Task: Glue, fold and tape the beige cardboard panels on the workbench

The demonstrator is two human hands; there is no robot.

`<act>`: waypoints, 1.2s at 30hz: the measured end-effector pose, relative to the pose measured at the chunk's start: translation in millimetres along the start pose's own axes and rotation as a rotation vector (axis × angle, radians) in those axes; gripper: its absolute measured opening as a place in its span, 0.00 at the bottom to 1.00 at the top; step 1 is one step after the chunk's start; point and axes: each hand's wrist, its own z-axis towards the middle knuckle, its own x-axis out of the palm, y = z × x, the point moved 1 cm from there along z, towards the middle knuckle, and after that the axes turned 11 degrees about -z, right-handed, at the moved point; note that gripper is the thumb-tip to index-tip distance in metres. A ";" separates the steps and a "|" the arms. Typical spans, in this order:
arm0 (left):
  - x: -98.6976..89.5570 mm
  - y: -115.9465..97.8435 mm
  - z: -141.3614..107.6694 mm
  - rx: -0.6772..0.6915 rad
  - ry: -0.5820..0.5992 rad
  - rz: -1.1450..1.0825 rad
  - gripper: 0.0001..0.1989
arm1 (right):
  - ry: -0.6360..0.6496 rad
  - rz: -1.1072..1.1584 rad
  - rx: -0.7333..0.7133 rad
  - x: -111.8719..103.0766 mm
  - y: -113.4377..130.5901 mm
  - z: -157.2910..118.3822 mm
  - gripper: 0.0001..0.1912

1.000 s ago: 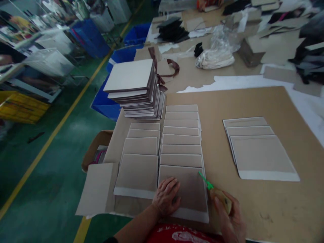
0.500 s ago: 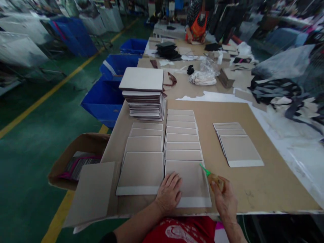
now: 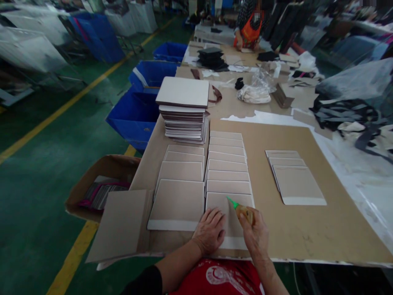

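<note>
Green floor [image 3: 92, 135] at nine o'clock flanks our table [image 3: 307, 229], where our left hand [image 3: 210, 231] rests flat, unclenched, on the six-o'clock panel [image 3: 233, 230], our right hand [image 3: 257, 234] gripping a green-tipped bottle [image 3: 243, 211] over it.

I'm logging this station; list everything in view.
Table: one, brown, foreground
Middle panels: several, beige, centre
Left panels: four visible, beige, left column
Right panels: three visible, beige, right side
Applicator: one, green nozzle, at middle panels
Tall stack: one, pale, behind left panels
Bins: several, blue, left
Box: one, brown, left
Plastic bag: one, clear, farther back
Scraps: uncountable, mixed, far right
Coworker: one, orange clothing, far end
Others: blurred, uncounted
Left hand: one, bare, on middle panels
Right hand: one, bare, gripping applicator
</note>
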 end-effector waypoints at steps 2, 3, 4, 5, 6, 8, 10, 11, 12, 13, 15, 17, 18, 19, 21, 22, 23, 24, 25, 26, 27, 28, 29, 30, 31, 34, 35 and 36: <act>1.3 0.9 -0.6 0.012 -0.011 -0.006 0.26 | 0.027 0.008 -0.061 8.1 10.5 -2.1 0.22; 1.8 1.2 -0.8 0.017 -0.013 -0.009 0.26 | 0.040 0.009 -0.087 11.1 14.9 -3.2 0.21; 2.1 1.3 -1.0 0.019 -0.013 -0.013 0.26 | 0.052 0.009 -0.104 13.1 18.1 -4.3 0.20; 2.1 1.3 -1.1 0.020 -0.012 -0.015 0.26 | 0.061 0.009 -0.111 14.0 20.1 -5.2 0.20; 1.9 1.0 -1.1 0.020 -0.012 -0.015 0.27 | 0.071 0.012 -0.111 13.9 20.6 -5.9 0.19; 1.2 0.0 -1.1 0.019 -0.014 -0.011 0.26 | 0.076 0.026 -0.100 11.1 17.6 -6.7 0.20; 0.3 -1.1 -1.0 0.021 -0.025 -0.010 0.25 | 0.057 0.025 -0.088 6.3 11.5 -7.3 0.20; -0.1 -1.6 -1.0 0.021 -0.030 -0.012 0.25 | 0.042 0.019 -0.082 4.2 8.5 -7.6 0.21; -0.3 -2.0 -1.0 0.022 -0.034 -0.016 0.24 | 0.030 0.012 -0.079 2.9 6.3 -8.1 0.21; -0.5 -2.2 -1.0 0.024 -0.036 -0.019 0.24 | 0.022 0.005 -0.079 2.8 5.4 -8.6 0.21; -0.5 -2.1 -0.9 0.025 -0.037 -0.019 0.23 | 0.023 -0.002 -0.100 6.4 8.7 -10.0 0.20; -0.5 -1.6 -0.6 0.024 -0.032 -0.017 0.23 | 0.043 -0.001 -0.143 14.1 18.0 -11.5 0.19; -0.5 -1.4 -0.4 0.024 -0.030 -0.019 0.24 | 0.055 0.001 -0.167 18.5 23.8 -12.1 0.18; -0.4 -1.1 -0.2 0.025 -0.029 -0.022 0.24 | 0.070 0.004 -0.189 22.5 29.3 -12.5 0.18; -0.2 -0.7 -0.1 0.026 -0.029 -0.029 0.24 | 0.094 0.011 -0.219 27.5 36.6 -12.9 0.17; 0.0 -0.4 -0.2 0.025 -0.030 -0.030 0.24 | 0.101 0.014 -0.223 27.7 37.1 -12.9 0.17; 0.4 -0.1 -0.4 0.024 -0.028 -0.029 0.24 | 0.102 0.015 -0.218 26.4 35.0 -12.8 0.18; 0.9 0.2 -0.8 0.022 -0.025 -0.024 0.23 | 0.094 0.015 -0.200 23.5 30.3 -12.7 0.18; 1.3 0.5 -1.2 0.020 -0.021 -0.018 0.23 | 0.078 0.013 -0.174 19.2 23.3 -12.6 0.19; 1.6 0.9 -1.6 0.017 -0.019 -0.012 0.23 | 0.052 0.005 -0.141 13.8 14.6 -12.5 0.20; 1.8 1.2 -1.9 0.014 -0.016 -0.008 0.23 | 0.023 -0.007 -0.102 7.6 4.9 -12.5 0.22; 1.8 1.4 -2.1 0.011 -0.015 -0.005 0.23 | -0.008 -0.025 -0.059 1.1 -5.1 -12.5 0.23; 1.7 1.5 -2.1 0.009 -0.015 -0.003 0.23 | -0.038 -0.047 -0.013 -5.4 -14.5 -12.5 0.25; 1.5 1.5 -2.0 0.009 -0.016 -0.001 0.23 | -0.064 -0.072 0.029 -11.1 -22.8 -12.4 0.26; 1.3 1.5 -1.9 0.010 -0.016 0.001 0.23 | -0.083 -0.095 0.065 -15.8 -29.2 -12.3 0.27; 1.4 1.2 -1.4 0.019 -0.025 0.010 0.23 | -0.108 -0.126 0.096 -19.9 -35.4 -11.9 0.29; 1.7 1.2 -1.3 0.020 -0.030 0.013 0.23 | -0.104 -0.122 0.078 -17.6 -33.0 -12.0 0.29; 2.2 1.3 -1.3 0.021 -0.036 0.016 0.23 | -0.096 -0.113 0.051 -13.8 -28.7 -12.2 0.28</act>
